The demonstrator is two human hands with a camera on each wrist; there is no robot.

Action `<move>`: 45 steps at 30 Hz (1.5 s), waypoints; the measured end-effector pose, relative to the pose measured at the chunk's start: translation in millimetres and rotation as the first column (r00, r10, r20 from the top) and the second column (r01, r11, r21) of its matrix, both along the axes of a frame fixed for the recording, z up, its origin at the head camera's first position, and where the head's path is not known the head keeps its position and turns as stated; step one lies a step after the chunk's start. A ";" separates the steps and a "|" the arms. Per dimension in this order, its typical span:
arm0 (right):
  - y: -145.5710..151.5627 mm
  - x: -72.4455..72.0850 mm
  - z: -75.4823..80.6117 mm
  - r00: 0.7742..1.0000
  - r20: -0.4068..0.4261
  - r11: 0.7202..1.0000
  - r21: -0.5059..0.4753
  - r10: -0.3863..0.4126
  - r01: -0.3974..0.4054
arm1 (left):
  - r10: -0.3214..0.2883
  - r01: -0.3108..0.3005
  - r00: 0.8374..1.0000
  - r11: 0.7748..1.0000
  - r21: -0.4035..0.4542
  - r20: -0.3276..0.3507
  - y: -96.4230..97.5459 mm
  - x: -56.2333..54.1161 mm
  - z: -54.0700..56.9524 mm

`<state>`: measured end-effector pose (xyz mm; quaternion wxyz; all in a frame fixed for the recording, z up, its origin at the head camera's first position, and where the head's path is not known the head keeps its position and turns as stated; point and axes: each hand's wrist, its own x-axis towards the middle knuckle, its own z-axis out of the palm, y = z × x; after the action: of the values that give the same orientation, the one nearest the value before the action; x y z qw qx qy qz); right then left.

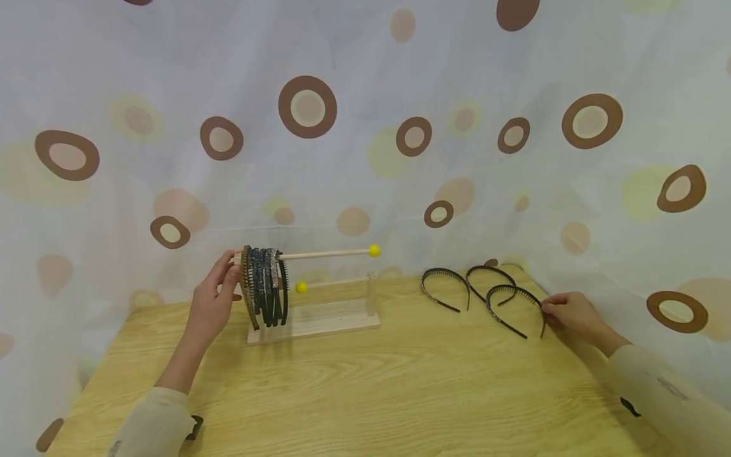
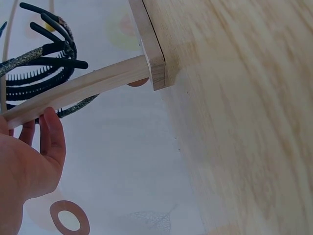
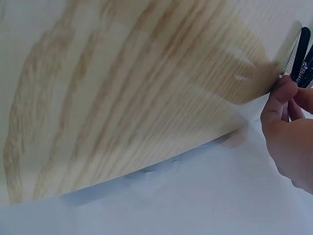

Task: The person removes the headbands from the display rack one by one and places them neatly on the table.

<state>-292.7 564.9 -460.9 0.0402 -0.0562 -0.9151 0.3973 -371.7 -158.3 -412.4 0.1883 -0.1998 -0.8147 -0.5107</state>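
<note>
My left hand (image 1: 212, 298) grips the top of the upright post at the left end of a wooden rack (image 1: 320, 325). In the left wrist view its fingers curl round that wooden post (image 2: 83, 90). Several dark, glittery headbands (image 1: 265, 285) hang close together on the rack's upper rod (image 1: 325, 255), right beside this hand. At the right of the table my right hand (image 1: 577, 317) pinches one end of a black toothed headband (image 1: 508, 289). Two more headbands lie just behind it, one a toothed headband (image 1: 445, 271), the other a black headband (image 1: 485, 269).
Yellow balls cap the upper rod (image 1: 374, 251) and a lower rod (image 1: 301, 287). The rack stands near the back edge of the wood-grain table (image 1: 365, 393). Behind the table hangs a pale curtain (image 1: 365, 178) with brown rings and dots.
</note>
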 end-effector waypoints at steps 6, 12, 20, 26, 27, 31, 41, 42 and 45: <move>-0.5 -1.7 4.1 1.000 -0.004 0.999 0.046 0.009 -0.009 | 0.001 -0.001 1.000 1.000 0.003 -0.006 -1.0 0.6 1.8; -14.0 -1.8 16.7 0.997 -0.071 0.981 0.191 0.002 0.011 | 0.002 -0.002 1.000 1.000 -0.003 -0.002 0.1 0.3 2.6; -87.0 -12.0 53.2 0.949 -0.316 0.969 0.235 0.007 0.071 | 0.005 -0.005 1.000 1.000 0.008 0.012 -1.0 -3.2 -0.7; -171.3 -21.7 84.1 0.879 -0.468 0.982 0.191 0.090 0.001 | 0.011 -0.011 1.000 1.000 0.016 0.013 -2.7 -4.6 -2.0; -185.0 -23.1 88.1 0.877 -0.469 0.984 0.179 0.104 -0.021 | 0.010 -0.010 1.000 1.000 0.017 0.009 -2.7 -5.1 -1.6; -234.6 -28.4 99.4 0.882 -0.442 0.985 0.127 0.162 -0.118 | 0.004 -0.004 1.000 1.000 0.024 0.002 -2.4 -7.3 0.0; -354.5 -36.4 109.9 0.827 -0.497 0.934 -0.086 0.262 -0.347 | -0.001 0.001 1.000 1.000 0.020 0.000 -5.2 -8.8 0.0; -365.1 -38.2 108.0 0.823 -0.505 0.925 -0.114 0.261 -0.363 | -0.002 0.002 1.000 1.000 0.021 -0.001 -5.5 -9.2 -0.3; -394.0 -42.1 100.2 0.826 -0.497 0.889 -0.203 0.266 -0.409 | -0.011 0.011 1.000 0.999 0.030 0.003 -5.6 -9.8 -1.7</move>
<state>-334.8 171.0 -360.7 0.1728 0.1979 -0.8033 0.5345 -381.4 -163.9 -414.1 0.1870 -0.2006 -0.8062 -0.5242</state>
